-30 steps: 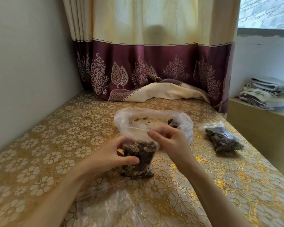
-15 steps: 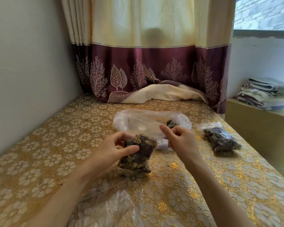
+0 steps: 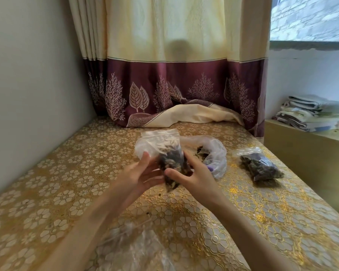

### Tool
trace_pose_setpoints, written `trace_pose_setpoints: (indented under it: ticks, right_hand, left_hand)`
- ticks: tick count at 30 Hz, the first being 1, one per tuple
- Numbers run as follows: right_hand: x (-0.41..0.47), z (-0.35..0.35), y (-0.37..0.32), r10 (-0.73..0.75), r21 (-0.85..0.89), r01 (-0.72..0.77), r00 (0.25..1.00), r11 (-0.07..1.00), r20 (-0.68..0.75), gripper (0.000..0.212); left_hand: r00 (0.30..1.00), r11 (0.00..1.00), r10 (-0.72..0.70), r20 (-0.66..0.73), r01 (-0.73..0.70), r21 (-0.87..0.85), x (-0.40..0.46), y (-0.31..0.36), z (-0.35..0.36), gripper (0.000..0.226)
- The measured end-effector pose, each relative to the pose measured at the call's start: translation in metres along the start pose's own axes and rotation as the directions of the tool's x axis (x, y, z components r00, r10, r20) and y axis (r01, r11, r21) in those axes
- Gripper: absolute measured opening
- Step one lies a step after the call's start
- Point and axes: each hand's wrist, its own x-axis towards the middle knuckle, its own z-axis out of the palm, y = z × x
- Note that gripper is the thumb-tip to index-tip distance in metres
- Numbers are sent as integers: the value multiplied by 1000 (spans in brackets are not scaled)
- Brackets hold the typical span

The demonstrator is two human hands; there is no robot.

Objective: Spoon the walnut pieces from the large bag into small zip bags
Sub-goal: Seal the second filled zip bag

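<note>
I hold a small zip bag (image 3: pixel 171 163) full of dark walnut pieces between both hands, lifted above the table and tilted, with its clear top flap pointing up and left. My left hand (image 3: pixel 143 173) supports its left side with straight fingers. My right hand (image 3: pixel 196 177) grips it, thumb across the front and fingers on the right side. The large clear bag (image 3: pixel 215 151) lies just behind, slumped, with a few walnut pieces and a small purple object inside.
A filled small zip bag (image 3: pixel 262 167) lies on the gold floral tablecloth (image 3: pixel 67 173) to the right. Several empty clear zip bags (image 3: pixel 137 249) lie near the front edge. A curtain hangs behind, a wall stands at left, and a low shelf with folded cloths (image 3: pixel 313 114) stands at right.
The small bag has been lifted off the table and tilted. My left hand has opened from a grip to a flat support. My right hand left the bag's top and took hold of its side.
</note>
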Motion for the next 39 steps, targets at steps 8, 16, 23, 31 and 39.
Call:
trace_pose_setpoints:
  ticks: [8,16,23,31,39]
  right_hand:
    - [-6,-47,13,-29,-131,-15,944,991,-329,43]
    - [-6,-165,58,21,-274,-327,674,904,-738,53]
    - [-7,-217,97,114,-332,-519,653,788,-749,60]
    - [1,-222,125,308,-352,-625,704,697,-640,57]
    - [-7,-214,125,242,-512,-568,787,645,-568,52]
  left_hand:
    - [994,749,111,7,-88,656,-2,-12,3,29]
    - [985,363,171,17,-79,928,1,-41,-20,30]
    - [984,337,175,36,-94,937,2,-43,-18,21]
    - [996,397,82,45,-74,915,5,-39,-23,24]
    - [996,414,91,7,-44,909,8,-40,-21,10]
